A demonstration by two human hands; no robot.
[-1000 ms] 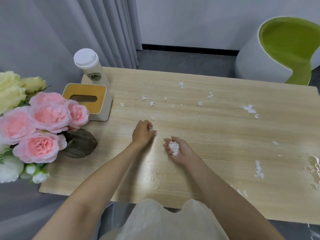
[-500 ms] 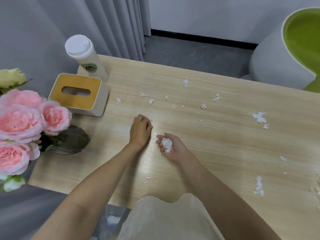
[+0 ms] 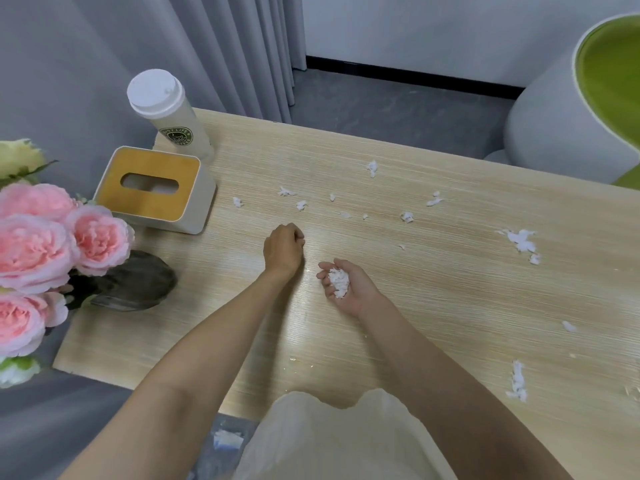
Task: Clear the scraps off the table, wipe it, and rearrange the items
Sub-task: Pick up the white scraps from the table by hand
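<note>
Resting knuckles-up on the counter (image 3: 450, 306), the left hand (image 3: 283, 251) is curled with fingertips pinched down; whether that grip holds a scrap cannot be told. Just right of it, the right hand (image 3: 346, 289) lies palm-up, its grip loosely cupped around a wad of white scraps (image 3: 338, 282). Loose scraps (image 3: 519, 239) lie scattered beyond and to the right.

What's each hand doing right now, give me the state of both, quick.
Left hand: fingers curled shut, pinching at the table; anything in them is hidden.
Right hand: palm up, cupped, holding a pile of white scraps.
</note>
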